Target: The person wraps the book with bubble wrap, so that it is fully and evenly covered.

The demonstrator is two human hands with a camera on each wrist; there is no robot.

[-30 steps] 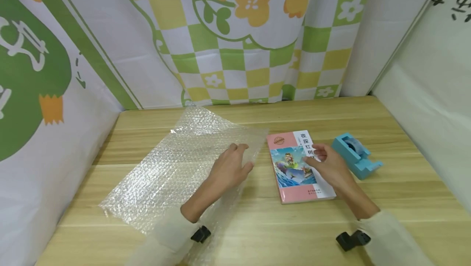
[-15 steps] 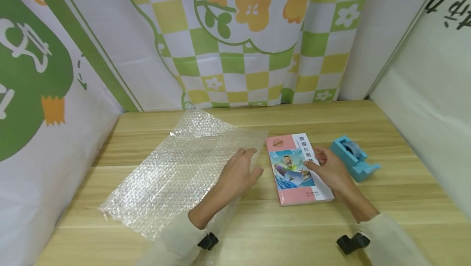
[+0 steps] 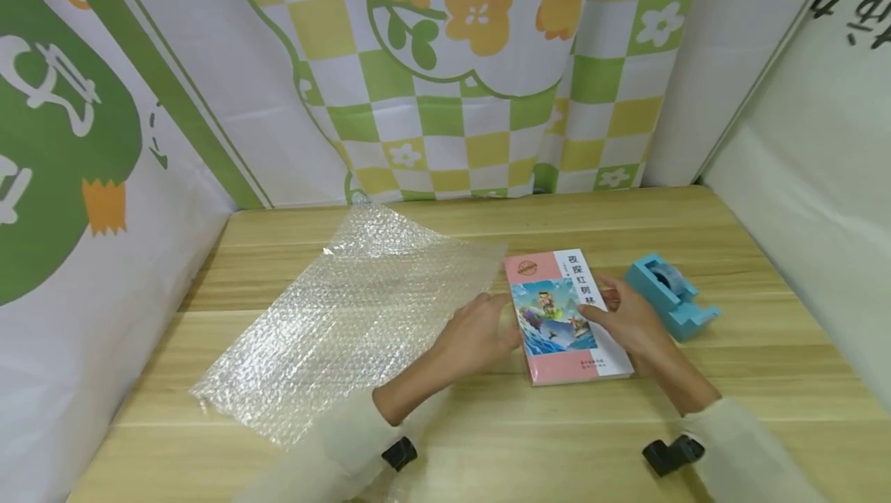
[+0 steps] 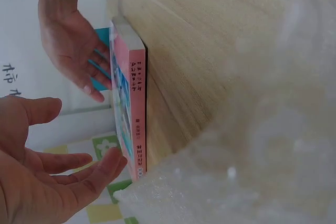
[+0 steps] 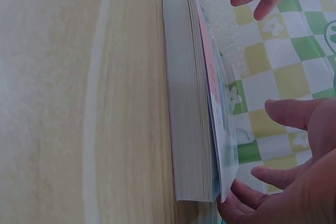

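A paperback book [image 3: 553, 317] with a pink and white cover and a blue sea picture lies flat on the wooden table. Beside its spine is my left hand [image 3: 480, 337]; in the left wrist view its fingers [image 4: 73, 161] are extended close to the pink spine, and I cannot tell whether they touch it. My right hand [image 3: 629, 325] is at the opposite long side. In the right wrist view its fingertips [image 5: 231, 208] meet the cover's edge, which stands slightly lifted from the pages, while the thumb [image 5: 286, 114] stays apart from the cover.
A sheet of clear bubble wrap [image 3: 334, 333] spreads over the table's left half, partly beneath my left forearm. To the right of the book stands a blue tape dispenser [image 3: 671, 298] with a roll in it. A patterned cloth [image 3: 466, 124] hangs behind the table.
My left hand has moved right, from above the bubble wrap to the book's spine side. The right hand has stayed at the book's right edge, and the book lies in the same place.
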